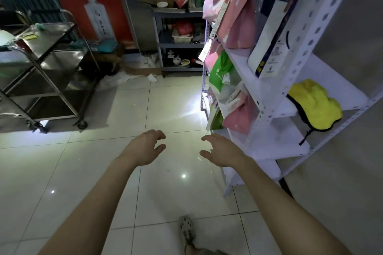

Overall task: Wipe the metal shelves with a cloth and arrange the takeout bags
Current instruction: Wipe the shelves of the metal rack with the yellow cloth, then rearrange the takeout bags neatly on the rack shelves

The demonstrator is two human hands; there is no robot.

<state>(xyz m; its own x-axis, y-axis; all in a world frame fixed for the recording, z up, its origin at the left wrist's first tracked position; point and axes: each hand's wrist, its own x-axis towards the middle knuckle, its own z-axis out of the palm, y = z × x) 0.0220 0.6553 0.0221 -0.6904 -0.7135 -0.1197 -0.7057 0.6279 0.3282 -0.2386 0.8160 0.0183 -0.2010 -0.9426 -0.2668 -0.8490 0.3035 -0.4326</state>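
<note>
A yellow cloth (315, 105) with a dark edge lies bunched on a middle board of the white metal shelves (267, 97) at the right, near the unit's end post; on the board above it a white and navy bag (269, 35) stands leaning; farther along, a pink bag (238, 16) sits on the upper board, a green bag (220, 70) on the next one down, and another pink bag (238, 118) below that, all crowding the shelves' front edge. Both hands hold nothing, fingers loosely curled and apart; the left hand (145, 147) hovers over the tiled floor (103, 172), the right hand (221, 151) just beside the shelves' lower front corner. A steel trolley (51, 64) stands at the left; a grey rack (178, 41) of clutter sits at the back beside a red poster (87, 0); a shoe (186, 230) shows at the bottom.
</note>
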